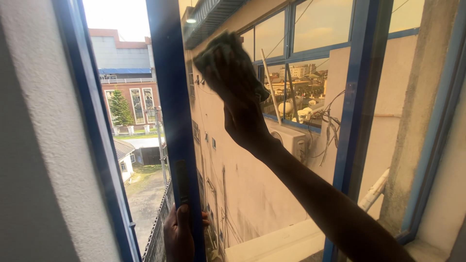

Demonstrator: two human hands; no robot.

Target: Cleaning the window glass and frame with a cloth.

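Note:
My right hand (245,114) is stretched out and up, pressing a crumpled grey cloth (224,60) flat against the glass pane (310,160) of an open blue-framed window. My left hand (178,235) grips the blue vertical edge of the window sash (171,97) low down, beside a dark handle (182,182). The right forearm runs from the lower right corner up to the cloth.
A white plastered wall (43,145) fills the left. Through the gap I look down on a yard, a tree and brick buildings far below. The glass shows a pale building wall with an air-conditioner unit (291,138), loose cables and more blue window frames.

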